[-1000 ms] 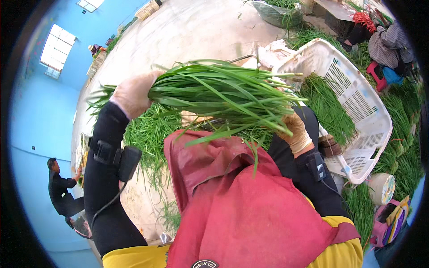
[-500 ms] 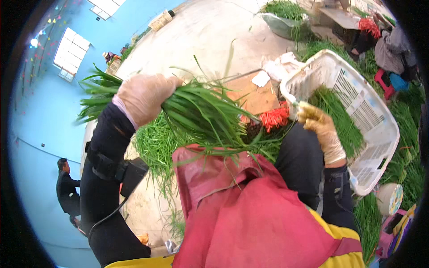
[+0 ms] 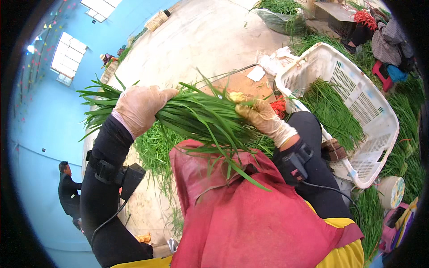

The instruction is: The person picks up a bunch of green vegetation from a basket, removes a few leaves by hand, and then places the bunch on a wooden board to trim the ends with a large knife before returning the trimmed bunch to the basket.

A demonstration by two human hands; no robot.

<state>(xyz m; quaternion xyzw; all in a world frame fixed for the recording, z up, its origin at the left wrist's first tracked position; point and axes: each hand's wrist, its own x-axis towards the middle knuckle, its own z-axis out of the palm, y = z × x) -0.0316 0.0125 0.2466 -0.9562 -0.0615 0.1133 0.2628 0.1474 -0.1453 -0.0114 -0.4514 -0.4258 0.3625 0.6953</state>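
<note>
My left hand (image 3: 142, 109), in a pale thin glove, is closed round the middle of a large bunch of garlic chives (image 3: 196, 118). The leaf tips fan out on its left, and the rest lies across above my red apron (image 3: 241, 210). At the bunch's right end is my right hand (image 3: 261, 117), its glove stained yellow-green. Those fingers are curled against the chives there and grip some of them; exactly which strands is hidden. A few long leaves hang loose over the apron.
To my right stands a white plastic basket (image 3: 375, 129) with chives inside. Red ties (image 3: 278, 106) lie beside a brown board (image 3: 241, 85). More loose chives (image 3: 156, 145) lie below my left hand. Another person (image 3: 69, 190) stands by the blue wall; someone sits far right.
My right hand has moved left from beside the basket onto the right end of the bunch. My left hand keeps its grip, and the bunch has shifted slightly.
</note>
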